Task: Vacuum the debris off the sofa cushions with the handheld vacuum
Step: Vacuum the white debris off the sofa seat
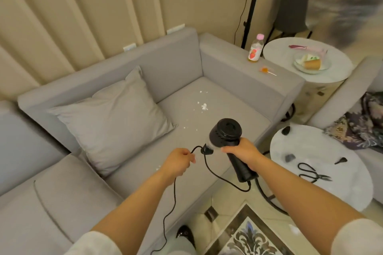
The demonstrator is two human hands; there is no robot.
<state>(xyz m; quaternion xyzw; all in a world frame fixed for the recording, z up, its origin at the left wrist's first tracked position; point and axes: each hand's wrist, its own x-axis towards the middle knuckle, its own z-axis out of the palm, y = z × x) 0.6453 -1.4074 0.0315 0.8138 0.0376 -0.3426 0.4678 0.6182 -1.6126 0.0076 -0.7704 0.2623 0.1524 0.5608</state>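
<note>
Below, a grey sofa point(217, 114) with a pillow point(116, 118) fills the view. Above its seat, the right hand point(241, 149) is wrapped around a black vacuum point(230, 141), while the left hand point(179, 161) pinches its cord point(209, 168). White crumbs point(204, 106) lie scattered on the cushion beyond.

Both bare forearms extended forward, left hand point(179, 162) loosely fisted, right hand point(242, 151) clenched, knuckles up
</note>
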